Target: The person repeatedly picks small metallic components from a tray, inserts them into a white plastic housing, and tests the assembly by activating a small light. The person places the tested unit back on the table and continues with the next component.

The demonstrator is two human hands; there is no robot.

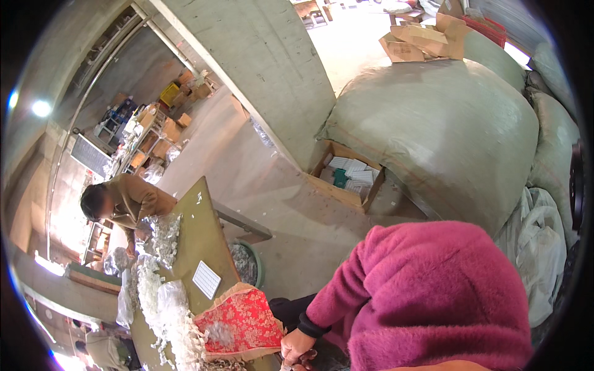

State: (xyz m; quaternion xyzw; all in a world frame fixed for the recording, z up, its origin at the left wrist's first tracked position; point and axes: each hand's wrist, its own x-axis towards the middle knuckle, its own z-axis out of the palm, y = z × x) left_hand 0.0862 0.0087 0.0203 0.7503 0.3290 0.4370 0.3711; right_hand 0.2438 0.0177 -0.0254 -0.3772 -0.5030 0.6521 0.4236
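Observation:
From the lower right comes my right arm in a fuzzy pink sleeve with a black cuff. My right hand [297, 346] is closed at the lower edge, beside the near corner of a red cloth [250, 318] with a pale flower pattern. What its fingers hold is too small to make out. Darker fingertips [307, 357] touch it from below; they seem to be my left hand, mostly cut off. A grey clump of small pieces [219, 334] lies on the cloth. Along the green table [193, 247] run heaps of white pieces [179, 321], beside a white gridded tray [206, 279].
A co-worker [133, 201] bends over the table's far end. Beneath its edge stands a green tub [250, 263] of grey bits. A cardboard box [346, 198] of white and green trays sits on the floor by a huge stuffed sack [439, 130]. A concrete pillar [260, 68] rises behind.

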